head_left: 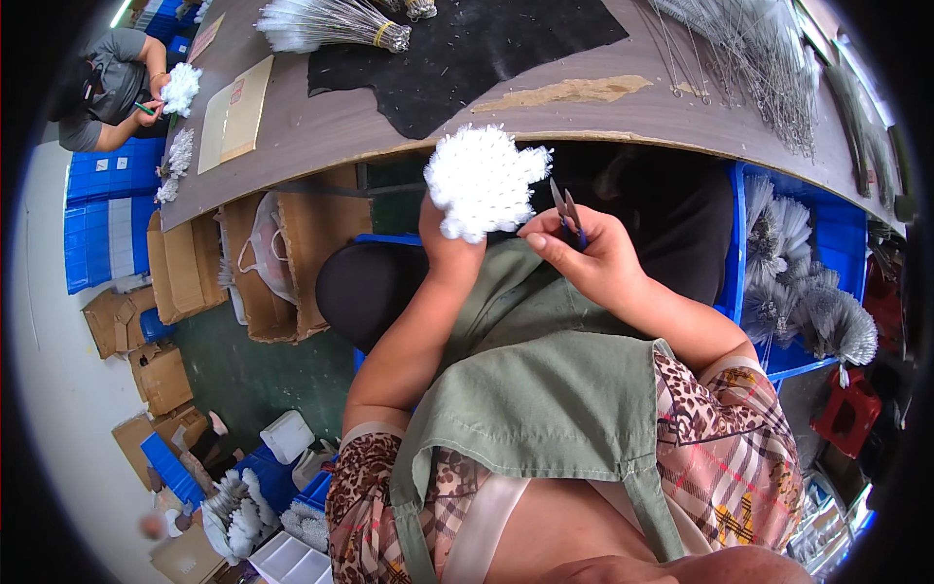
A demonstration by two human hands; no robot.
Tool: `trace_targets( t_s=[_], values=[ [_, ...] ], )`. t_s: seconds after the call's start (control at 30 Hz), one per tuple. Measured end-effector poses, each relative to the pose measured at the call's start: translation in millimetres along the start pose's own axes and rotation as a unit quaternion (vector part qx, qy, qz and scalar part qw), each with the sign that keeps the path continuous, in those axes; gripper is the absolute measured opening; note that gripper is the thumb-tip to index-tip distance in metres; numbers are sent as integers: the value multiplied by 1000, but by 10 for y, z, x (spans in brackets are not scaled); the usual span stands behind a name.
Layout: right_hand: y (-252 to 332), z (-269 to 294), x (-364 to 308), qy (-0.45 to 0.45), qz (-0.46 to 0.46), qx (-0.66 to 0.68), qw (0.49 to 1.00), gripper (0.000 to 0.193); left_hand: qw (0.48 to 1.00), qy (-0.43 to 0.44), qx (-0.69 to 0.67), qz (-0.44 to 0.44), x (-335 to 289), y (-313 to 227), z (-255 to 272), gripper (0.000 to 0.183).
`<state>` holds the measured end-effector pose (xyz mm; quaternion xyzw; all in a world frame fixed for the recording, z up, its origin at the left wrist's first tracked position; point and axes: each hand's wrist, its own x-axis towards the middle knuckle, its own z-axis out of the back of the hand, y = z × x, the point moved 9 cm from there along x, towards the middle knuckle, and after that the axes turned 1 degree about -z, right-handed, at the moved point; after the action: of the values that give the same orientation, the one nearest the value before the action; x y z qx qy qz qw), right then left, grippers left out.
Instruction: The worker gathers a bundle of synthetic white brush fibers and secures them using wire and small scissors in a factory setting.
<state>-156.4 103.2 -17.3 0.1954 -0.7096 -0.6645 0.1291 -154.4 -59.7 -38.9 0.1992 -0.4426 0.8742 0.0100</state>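
A grey-brown table stretches across the far side, its near edge bowed by the lens. On it lies a ragged black cloth, with a torn brown strip beside it. A banded bundle of wire brushes lies at the cloth's left, loose wire brushes spread at the right, and a tan folder lies near the left end.

At the near edge, in front of the person's body, the left hand holds up a bunch of white brushes. Its fingers are mostly hidden by the bristles, but the grip is round the bunch. The right hand holds scissors, 2 blades slightly apart and pointing toward the table; thumb and forefinger are close together, just beside the bunch.

Right of the seat, a blue crate holds more brushes, near a red stool. Left, cardboard boxes stand by a green floor and a white wall, with blue bins stacked behind. At the table's far left, 1 co-worker holds a similar white bunch.
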Motion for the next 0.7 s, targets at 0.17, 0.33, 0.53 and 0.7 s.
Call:
trace_targets(
  t_s=[0.17, 0.33, 0.53, 0.7],
  values=[
    [-203, 45, 12, -45, -47, 32, 997, 13, 988, -88, 75, -100, 91, -143, 278, 40],
    [-237, 69, 15, -62, -58, 23, 996, 13, 966, -153, 148, -146, 96, -314, 419, 38],
    [-3, 128, 49, -128, 48, -12, 991, 12, 988, -91, 102, -72, 142, -275, 348, 34],
    [57, 209, 143, -138, 39, -66, 987, 17, 994, 44, 74, 73, 15, -291, 179, 33]
  ],
)
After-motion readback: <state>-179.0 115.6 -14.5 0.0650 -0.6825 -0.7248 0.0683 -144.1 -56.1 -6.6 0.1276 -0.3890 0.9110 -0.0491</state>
